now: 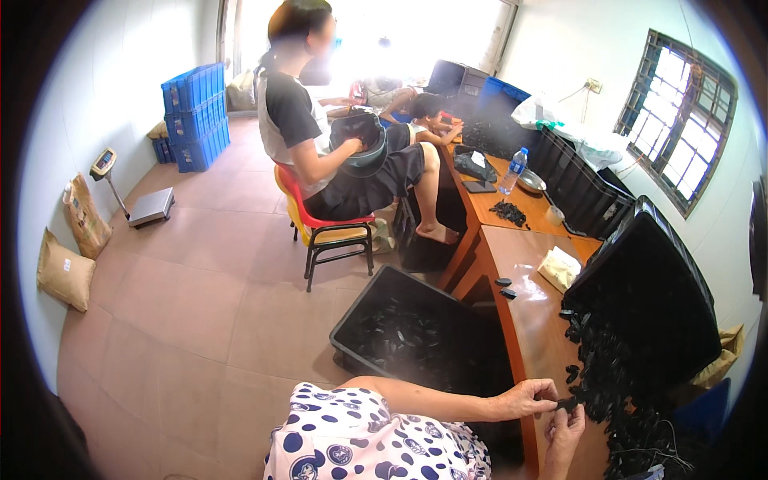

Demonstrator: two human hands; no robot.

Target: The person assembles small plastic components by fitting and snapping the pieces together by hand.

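Note:
Over the near edge of the wooden table (pixel 520 308), my left hand (pixel 522 399) and my right hand (pixel 566 432) meet with fingers pinched. Between their fingertips is a small black part (pixel 566 404); its exact kind is too small to tell. Just right of my hands, a heap of similar black parts (pixel 596 372) spreads from the mouth of a tipped black crate (pixel 664 280). Two loose black parts (pixel 507 294) lie farther up the table.
A black bin (pixel 352 316) with black parts stands on the floor to my left. Beyond it, a person (pixel 308 152) sits on a red and yellow chair (pixel 324 224), holding a dark bucket (pixel 368 160). A tissue pack (pixel 558 270) and a water bottle (pixel 514 170) stand on the tables.

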